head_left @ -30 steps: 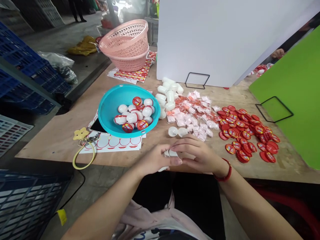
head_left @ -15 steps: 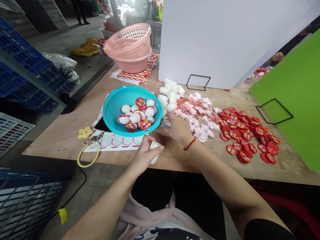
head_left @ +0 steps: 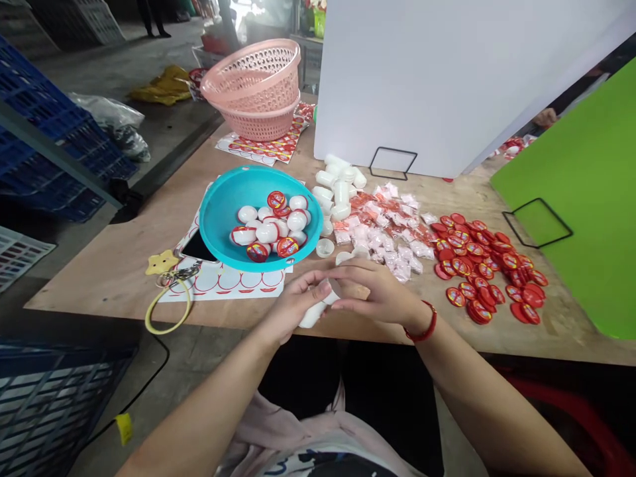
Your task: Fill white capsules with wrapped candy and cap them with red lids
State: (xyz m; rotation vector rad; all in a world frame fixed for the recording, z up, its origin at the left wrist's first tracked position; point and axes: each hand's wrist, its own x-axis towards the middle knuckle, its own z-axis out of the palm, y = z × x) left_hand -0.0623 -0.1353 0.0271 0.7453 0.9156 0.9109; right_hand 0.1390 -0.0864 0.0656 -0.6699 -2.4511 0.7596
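Note:
My left hand (head_left: 291, 306) is closed around a short stack of white plastic cups (head_left: 312, 315), tilted, near the table's front edge. At the upper end of that stack, the thumb and fingers of my right hand (head_left: 380, 290) pinch a white cup (head_left: 332, 291). Whether this cup is still nested in the stack, I cannot tell. Just beyond my hands, a loose white cup (head_left: 324, 248) stands by a turquoise basin (head_left: 213, 228). White capsules with red lids (head_left: 267, 232) lie in the basin. More stacked white cups (head_left: 341, 192) are piled to its right.
Small pink-and-white sachets (head_left: 382, 232) and a heap of red printed discs (head_left: 477, 252) spread to the right. Pink baskets (head_left: 261, 122) stand at the back. A phone (head_left: 196, 248) and a yellow key ring (head_left: 169, 308) lie left. White (head_left: 397, 79) and green (head_left: 571, 172) boards rise behind.
My right hand has come back from the loose cups toward me and met the stack in my left hand. Some loose cups now lie nearer my hands. The view has shifted slightly.

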